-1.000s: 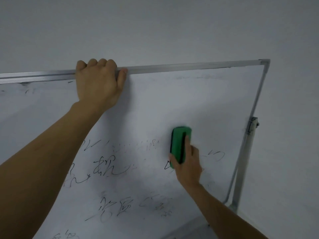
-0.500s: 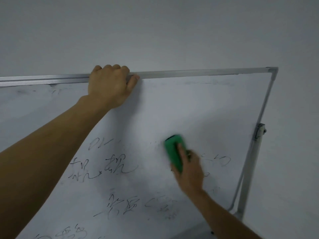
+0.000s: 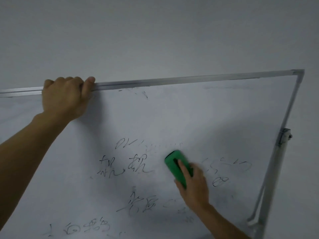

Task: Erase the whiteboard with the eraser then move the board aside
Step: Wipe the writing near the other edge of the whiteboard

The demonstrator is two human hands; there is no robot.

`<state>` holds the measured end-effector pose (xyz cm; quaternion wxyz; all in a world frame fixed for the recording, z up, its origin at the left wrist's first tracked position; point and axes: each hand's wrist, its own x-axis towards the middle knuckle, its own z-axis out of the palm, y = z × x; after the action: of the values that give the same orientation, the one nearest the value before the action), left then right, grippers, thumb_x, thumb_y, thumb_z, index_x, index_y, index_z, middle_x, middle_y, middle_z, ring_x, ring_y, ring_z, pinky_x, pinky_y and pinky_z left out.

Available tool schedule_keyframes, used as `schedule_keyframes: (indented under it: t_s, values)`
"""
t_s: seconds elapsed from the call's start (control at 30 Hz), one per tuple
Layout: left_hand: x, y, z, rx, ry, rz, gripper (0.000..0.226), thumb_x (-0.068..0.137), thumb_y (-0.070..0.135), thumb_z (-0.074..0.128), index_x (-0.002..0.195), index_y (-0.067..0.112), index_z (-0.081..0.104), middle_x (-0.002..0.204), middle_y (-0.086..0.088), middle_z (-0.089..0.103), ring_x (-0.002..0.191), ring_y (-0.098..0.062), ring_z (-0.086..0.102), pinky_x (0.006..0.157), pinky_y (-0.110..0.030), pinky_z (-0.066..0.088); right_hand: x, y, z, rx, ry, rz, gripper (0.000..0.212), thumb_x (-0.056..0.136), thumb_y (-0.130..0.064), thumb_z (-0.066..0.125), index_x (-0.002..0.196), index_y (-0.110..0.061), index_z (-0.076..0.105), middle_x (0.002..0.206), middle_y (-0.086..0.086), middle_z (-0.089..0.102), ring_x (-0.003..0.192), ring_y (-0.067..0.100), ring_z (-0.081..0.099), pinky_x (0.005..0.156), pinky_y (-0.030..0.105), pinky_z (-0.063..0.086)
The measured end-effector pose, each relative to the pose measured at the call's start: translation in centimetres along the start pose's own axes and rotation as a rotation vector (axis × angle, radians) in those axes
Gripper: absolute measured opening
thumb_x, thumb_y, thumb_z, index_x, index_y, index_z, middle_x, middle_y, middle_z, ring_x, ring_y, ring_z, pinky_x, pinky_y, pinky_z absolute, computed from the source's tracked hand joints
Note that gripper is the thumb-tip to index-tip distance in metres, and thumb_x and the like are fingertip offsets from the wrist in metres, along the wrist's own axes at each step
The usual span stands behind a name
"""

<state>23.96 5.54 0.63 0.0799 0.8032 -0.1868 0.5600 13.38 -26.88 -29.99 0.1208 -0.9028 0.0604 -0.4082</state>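
The whiteboard (image 3: 198, 118), framed in aluminium, fills the lower part of the head view and tilts to the right. Black handwriting covers its lower half; the upper area is mostly wiped, with faint smears. My left hand (image 3: 64, 97) grips the top rail of the frame, fingers curled over it. My right hand (image 3: 194, 184) holds the green eraser (image 3: 176, 163) flat against the board, index finger laid along its back, just right of the middle scribbles.
A grey metal stand leg with a clamp (image 3: 283, 137) runs down the board's right edge. A plain grey wall (image 3: 155, 35) is behind and above the board.
The eraser and my right hand have slid slightly left and tilted over the writing. The view has shifted, so the board appears lower and further right. My left hand keeps its grip on the rail.
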Motion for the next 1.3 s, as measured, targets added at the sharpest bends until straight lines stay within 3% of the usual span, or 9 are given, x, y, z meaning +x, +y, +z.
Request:
schedule_keyframes:
  t_s: [0.2, 0.4, 0.5, 0.6, 0.77, 0.93, 1.07, 1.17, 1.3]
  values:
    - [-0.1, 0.1, 0.4, 0.006, 0.017, -0.023, 0.07, 0.101, 0.05, 0.023, 0.074, -0.002, 0.061, 0.073, -0.025, 0.061, 0.072, -0.044, 0.055, 0.076, -0.047, 0.035, 6.9, 0.5, -2.5, 0.322, 0.283, 0.62, 0.088, 0.087, -0.051, 0.057, 0.146, -0.048, -0.008, 0.13, 0.014, 0.038, 0.109, 0.033, 0.05, 0.078, 0.045, 0.052]
    - [-0.3, -0.7, 0.6, 0.047, 0.039, -0.017, 0.071, 0.102, 0.049, 0.02, 0.076, -0.001, 0.064, 0.072, -0.024, 0.061, 0.071, -0.043, 0.055, 0.075, -0.046, 0.033, -3.8, -7.5, 3.3, 0.131, -0.126, -0.005, 0.093, 0.076, -0.054, 0.065, 0.152, -0.038, 0.013, 0.118, 0.008, 0.05, 0.095, 0.019, 0.057, 0.068, 0.027, 0.053]
    - [-0.1, -1.1, -0.1, 0.018, 0.016, 0.017, 0.071, 0.102, 0.05, 0.021, 0.076, 0.0, 0.064, 0.069, -0.023, 0.06, 0.067, -0.043, 0.055, 0.072, -0.046, 0.035, -1.3, -4.2, 2.1, 0.023, -0.074, -0.109, 0.088, 0.08, -0.055, 0.059, 0.15, -0.042, 0.008, 0.124, 0.011, 0.048, 0.102, 0.024, 0.055, 0.074, 0.031, 0.053]
    - [0.3, -2.4, -1.0, -0.043, -0.046, 0.065, 0.073, 0.098, 0.059, 0.02, 0.079, 0.006, 0.067, 0.066, -0.02, 0.061, 0.063, -0.043, 0.057, 0.062, -0.041, 0.04, 3.8, -0.9, -1.0, 0.077, 0.115, 0.238, 0.084, 0.086, -0.055, 0.057, 0.15, -0.042, 0.003, 0.129, 0.015, 0.042, 0.106, 0.027, 0.051, 0.074, 0.04, 0.055]
    - [0.8, -8.7, 0.4, -0.17, -0.185, -0.064, 0.088, 0.089, 0.081, 0.012, 0.072, 0.015, 0.068, 0.053, -0.017, 0.053, 0.051, -0.036, 0.054, 0.07, -0.052, 0.051, 6.6, -5.2, -0.3, 0.362, 0.256, 0.787, 0.088, 0.089, -0.056, 0.051, 0.145, -0.048, -0.016, 0.128, 0.013, 0.04, 0.106, 0.034, 0.052, 0.082, 0.046, 0.051]
    - [0.2, -9.3, -0.5, -0.233, -0.187, 0.029, 0.076, 0.094, 0.072, 0.015, 0.053, 0.014, 0.041, 0.046, -0.015, 0.045, 0.048, -0.04, 0.055, 0.056, -0.044, 0.051, -1.6, -17.8, 5.8, 0.193, 0.076, 0.389, 0.087, 0.084, -0.068, 0.041, 0.145, -0.048, -0.019, 0.125, 0.001, 0.037, 0.1, 0.014, 0.05, 0.074, 0.027, 0.054]
    - [0.4, -10.2, 0.2, -0.272, -0.183, 0.028, 0.08, 0.091, 0.077, 0.01, 0.056, 0.013, 0.044, 0.049, -0.017, 0.047, 0.049, -0.04, 0.054, 0.059, -0.046, 0.051, -2.1, -16.1, 4.8, 0.068, 0.026, 0.202, 0.082, 0.086, -0.064, 0.047, 0.15, -0.042, 0.001, 0.122, 0.006, 0.048, 0.096, 0.015, 0.055, 0.065, 0.021, 0.054]
    - [0.5, -10.8, 1.0, -0.23, -0.145, 0.059, 0.085, 0.093, 0.074, 0.008, 0.063, 0.012, 0.059, 0.049, -0.014, 0.046, 0.044, -0.031, 0.046, 0.059, -0.044, 0.048, 2.3, -12.2, 1.9, 0.093, 0.141, 0.486, 0.089, 0.086, -0.057, 0.056, 0.144, -0.052, -0.011, 0.12, 0.003, 0.045, 0.092, 0.017, 0.053, 0.066, 0.032, 0.054]
    - [0.7, -9.6, 0.9, -0.197, -0.062, 0.047, 0.078, 0.097, 0.061, 0.017, 0.053, 0.007, 0.052, 0.045, -0.014, 0.038, 0.043, -0.026, 0.037, 0.053, -0.034, 0.03, 7.2, -10.8, 0.7, 0.546, 0.303, 0.969, 0.091, 0.084, -0.055, 0.06, 0.149, -0.046, -0.003, 0.136, 0.011, 0.046, 0.107, 0.03, 0.054, 0.088, 0.044, 0.051]
